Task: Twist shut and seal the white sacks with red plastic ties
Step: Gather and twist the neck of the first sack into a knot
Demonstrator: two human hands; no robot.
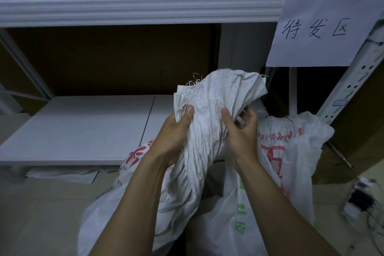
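Step in hand, as I judge it: gathering and twisting the mouth of the white woven sack (199,135); no sealing yet. I see no red plastic tie anywhere in view, so the next move likely calls for one hand to hold the twisted neck tight while the other fetches a tie, from where I cannot tell.

Left hand (176,133): closed around the left side of the bunched neck, thumb pressed on the fabric near the frayed edge. Right hand (242,133): closed on the right side of the same neck, thumb forward, fingers curled into the folds behind. The neck runs up between both hands and its loose mouth fans open above them, threads trailing.

The sack body hangs below the forearms, red print showing on its left flank. A second white sack (291,151), red and green print, stands just beside the right hand, its top gathered; I cannot tell whether it is tied. Both sit before a white shelf (83,127) with a handwritten paper sign (324,33) above right.
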